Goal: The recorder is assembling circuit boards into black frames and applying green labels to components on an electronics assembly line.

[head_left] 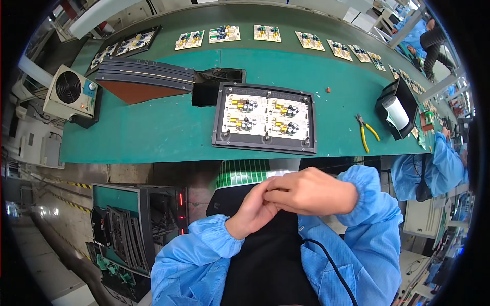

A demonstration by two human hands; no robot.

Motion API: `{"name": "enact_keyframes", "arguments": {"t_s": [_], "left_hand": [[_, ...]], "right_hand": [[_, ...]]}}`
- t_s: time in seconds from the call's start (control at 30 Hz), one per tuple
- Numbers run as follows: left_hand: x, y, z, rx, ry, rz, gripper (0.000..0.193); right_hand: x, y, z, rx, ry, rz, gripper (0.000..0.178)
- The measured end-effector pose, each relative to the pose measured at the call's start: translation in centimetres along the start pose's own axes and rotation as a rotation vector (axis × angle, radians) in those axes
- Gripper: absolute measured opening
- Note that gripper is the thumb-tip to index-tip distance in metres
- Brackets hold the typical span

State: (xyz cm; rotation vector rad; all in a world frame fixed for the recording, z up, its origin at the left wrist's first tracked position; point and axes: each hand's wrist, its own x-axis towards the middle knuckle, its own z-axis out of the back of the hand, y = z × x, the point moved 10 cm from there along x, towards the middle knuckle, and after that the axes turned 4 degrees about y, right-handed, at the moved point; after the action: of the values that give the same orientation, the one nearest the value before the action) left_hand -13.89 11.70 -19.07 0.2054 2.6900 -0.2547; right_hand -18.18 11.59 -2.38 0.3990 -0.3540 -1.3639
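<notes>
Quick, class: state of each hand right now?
Left hand: half curled; whether it holds anything cannot be told.
Right hand: fingers curled in; anything held is hidden.

Letters mark the black stack (pixel 145 74); letters and digits, the board tray (pixel 240 142).

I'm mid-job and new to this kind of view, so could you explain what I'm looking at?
No robot here: these are a person's two bare hands, below blue sleeves. The one picture comes from a wide fisheye camera on that person's head, looking down, so straight edges bend toward the rim. The left hand and right hand meet at the fingers, in front of the table's near edge; whether they hold something small is hidden. A green-gridded sheet shows just beyond them. On the green tabletop are a black frame with circuit boards in it, yellow-handled pliers and a black bin holding a white roll.
</notes>
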Motion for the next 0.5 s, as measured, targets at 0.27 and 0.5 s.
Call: {"name": "enact_keyframes", "arguments": {"t_s": [0.27, 0.5], "left_hand": [[-0.8, 2.4, 0.9, 0.054, 0.15, 0.136, 0.026], [-1.6, 1.7, 1.9, 0.189, 0.157, 0.113, 0.023]], "right_hand": [[-8.8, -20.6, 10.6, -0.547, -0.539, -0.657, 0.032], [-11.3, -28.7, 8.1, -0.213, -0.536, -0.712, 0.018]]}}
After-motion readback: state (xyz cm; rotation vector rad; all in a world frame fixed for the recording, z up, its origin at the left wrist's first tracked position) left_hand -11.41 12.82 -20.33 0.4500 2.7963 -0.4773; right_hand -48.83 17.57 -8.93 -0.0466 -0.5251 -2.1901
